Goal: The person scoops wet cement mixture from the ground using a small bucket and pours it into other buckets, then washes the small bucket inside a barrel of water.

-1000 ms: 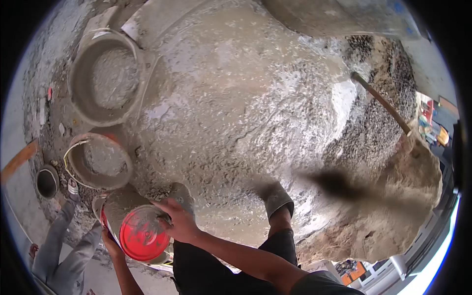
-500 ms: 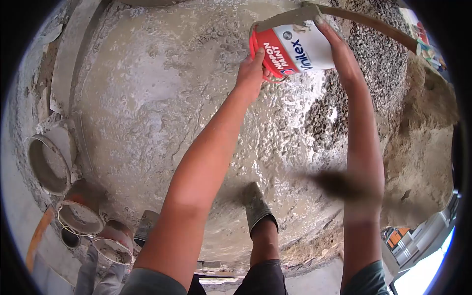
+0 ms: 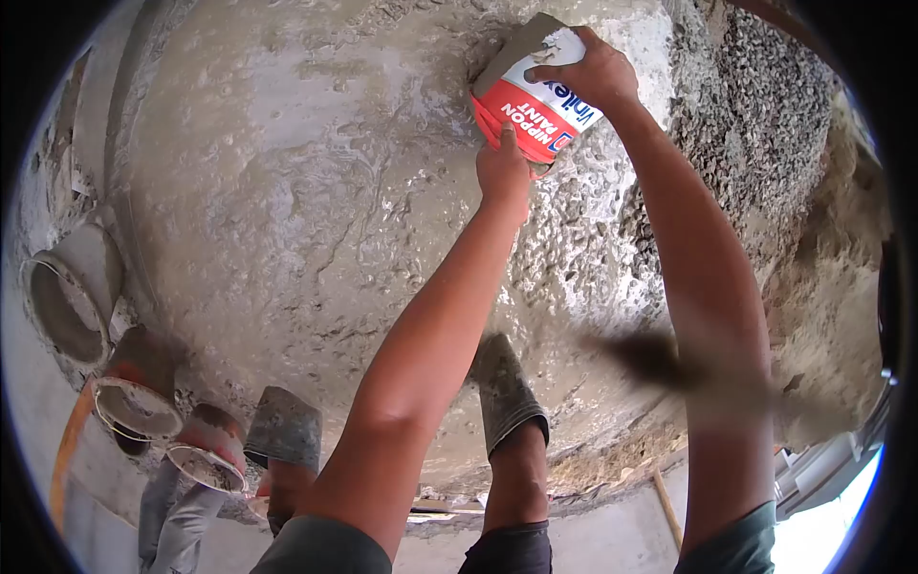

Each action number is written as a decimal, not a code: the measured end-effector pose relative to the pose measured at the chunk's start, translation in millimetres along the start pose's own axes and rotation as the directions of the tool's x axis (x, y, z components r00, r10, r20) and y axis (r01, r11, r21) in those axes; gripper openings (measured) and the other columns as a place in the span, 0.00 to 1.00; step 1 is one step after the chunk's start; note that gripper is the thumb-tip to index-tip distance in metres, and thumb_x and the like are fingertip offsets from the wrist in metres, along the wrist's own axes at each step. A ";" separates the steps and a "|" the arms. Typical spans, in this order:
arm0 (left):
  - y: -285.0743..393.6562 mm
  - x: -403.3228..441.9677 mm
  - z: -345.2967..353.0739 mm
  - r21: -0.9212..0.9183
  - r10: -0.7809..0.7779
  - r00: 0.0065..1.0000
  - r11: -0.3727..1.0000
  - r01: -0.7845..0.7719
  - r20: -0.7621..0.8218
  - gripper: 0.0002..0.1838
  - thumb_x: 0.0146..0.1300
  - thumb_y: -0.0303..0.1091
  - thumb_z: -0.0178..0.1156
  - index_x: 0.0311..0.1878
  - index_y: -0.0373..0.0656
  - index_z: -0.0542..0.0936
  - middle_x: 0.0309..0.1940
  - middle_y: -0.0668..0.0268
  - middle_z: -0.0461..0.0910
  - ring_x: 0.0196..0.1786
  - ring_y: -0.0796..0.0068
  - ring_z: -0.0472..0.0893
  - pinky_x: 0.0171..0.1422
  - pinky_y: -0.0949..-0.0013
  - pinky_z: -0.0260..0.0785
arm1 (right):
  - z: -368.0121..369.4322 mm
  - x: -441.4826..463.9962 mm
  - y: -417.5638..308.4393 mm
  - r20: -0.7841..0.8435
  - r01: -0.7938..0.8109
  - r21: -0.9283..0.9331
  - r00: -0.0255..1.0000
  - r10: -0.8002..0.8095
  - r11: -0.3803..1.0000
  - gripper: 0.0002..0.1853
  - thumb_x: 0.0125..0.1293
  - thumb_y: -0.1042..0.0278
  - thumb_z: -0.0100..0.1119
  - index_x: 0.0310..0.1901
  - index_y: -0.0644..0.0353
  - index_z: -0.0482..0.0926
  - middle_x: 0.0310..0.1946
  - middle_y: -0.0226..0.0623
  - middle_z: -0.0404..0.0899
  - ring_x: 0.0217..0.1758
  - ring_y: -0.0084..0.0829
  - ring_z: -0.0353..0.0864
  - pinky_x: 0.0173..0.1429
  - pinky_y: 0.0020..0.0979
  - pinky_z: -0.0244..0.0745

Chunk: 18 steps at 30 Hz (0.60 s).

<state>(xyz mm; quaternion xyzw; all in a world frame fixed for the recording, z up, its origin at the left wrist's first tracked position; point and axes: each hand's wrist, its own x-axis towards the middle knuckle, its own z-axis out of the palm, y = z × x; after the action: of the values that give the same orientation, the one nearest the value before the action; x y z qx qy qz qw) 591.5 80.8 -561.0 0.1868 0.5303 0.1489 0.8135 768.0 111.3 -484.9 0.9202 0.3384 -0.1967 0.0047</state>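
Observation:
Both my hands hold a red and white paint bucket (image 3: 535, 110) labelled Nippon Paint Vinilex, tipped over above wet grey concrete mix (image 3: 287, 191). My left hand (image 3: 504, 170) is closed on its red rim end, thumb on the outside. Toward the base, my right hand (image 3: 595, 75) grips the white side with its thumb across the label. Grey mortar coats the bucket's upper side. Its inside is hidden from view.
Gravel (image 3: 751, 124) is heaped at right, beside sand (image 3: 832, 297). Several mortar-coated buckets, including a grey one (image 3: 72, 297), line the lower left. My muddy boots (image 3: 507, 392) stand in the mix. A dark blurred spot (image 3: 660, 359) overlaps my right forearm.
The bucket has turned, its rim end swinging further downward. My right hand has shifted from its base edge onto the white side. The view has moved slightly; the curved wooden handle has mostly left it.

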 end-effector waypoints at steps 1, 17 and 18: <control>-2.6 -11.3 -16.2 0.032 -0.019 1.000 0.999 0.019 -0.014 0.20 0.76 0.48 0.51 0.50 0.39 0.76 0.34 0.65 0.82 0.28 0.75 0.77 0.30 0.67 0.71 | 15.9 -5.3 1.4 0.087 -0.049 0.014 0.995 0.048 0.999 0.56 0.35 0.30 0.75 0.67 0.49 0.69 0.51 0.37 0.84 0.55 0.38 0.84 0.59 0.45 0.77; -1.2 -195.6 -228.0 -0.044 -0.260 0.863 0.963 0.268 -0.432 0.15 0.74 0.48 0.54 0.48 0.46 0.76 0.31 0.72 0.78 0.24 0.84 0.71 0.27 0.74 0.63 | 159.4 -205.2 -127.1 0.501 -0.030 0.197 0.862 -0.074 0.980 0.52 0.34 0.34 0.79 0.63 0.50 0.71 0.51 0.42 0.83 0.57 0.47 0.81 0.59 0.49 0.75; -4.7 -206.6 -243.4 -0.033 -0.272 0.850 0.957 0.289 -0.451 0.16 0.74 0.49 0.54 0.50 0.46 0.76 0.35 0.70 0.81 0.27 0.83 0.75 0.28 0.75 0.66 | 167.3 -214.5 -136.1 0.528 -0.018 0.195 0.845 -0.089 0.981 0.52 0.35 0.34 0.79 0.63 0.50 0.71 0.52 0.43 0.83 0.58 0.47 0.81 0.60 0.49 0.75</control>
<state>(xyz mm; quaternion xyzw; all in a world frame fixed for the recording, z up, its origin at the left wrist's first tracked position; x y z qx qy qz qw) 286.9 21.1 -486.0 0.0825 0.7285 0.0579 0.6776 474.3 59.3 -544.0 0.8187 0.3201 -0.4767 0.0063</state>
